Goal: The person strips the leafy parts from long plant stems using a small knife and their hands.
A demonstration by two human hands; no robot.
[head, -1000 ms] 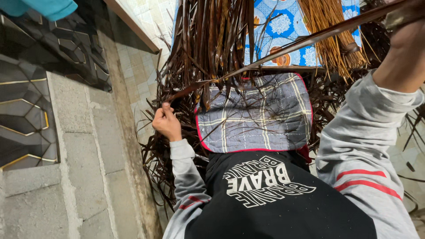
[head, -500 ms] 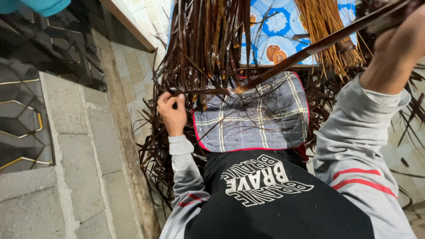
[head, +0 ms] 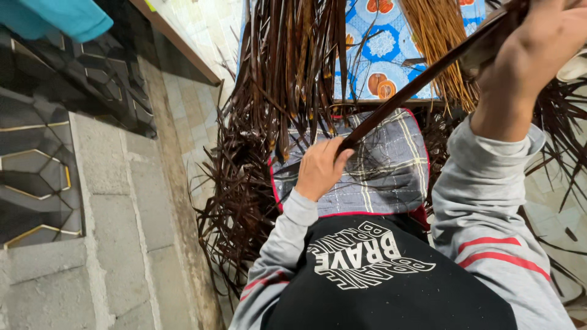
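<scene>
Leaf strip runs diagonally from frame centre to upper right. Left hand fingers are closed on its lower end over the plaid cloth; right hand grips the upper end.

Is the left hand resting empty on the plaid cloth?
No, the left hand grips the lower end of a long dark leaf strip above the plaid cloth.
</scene>
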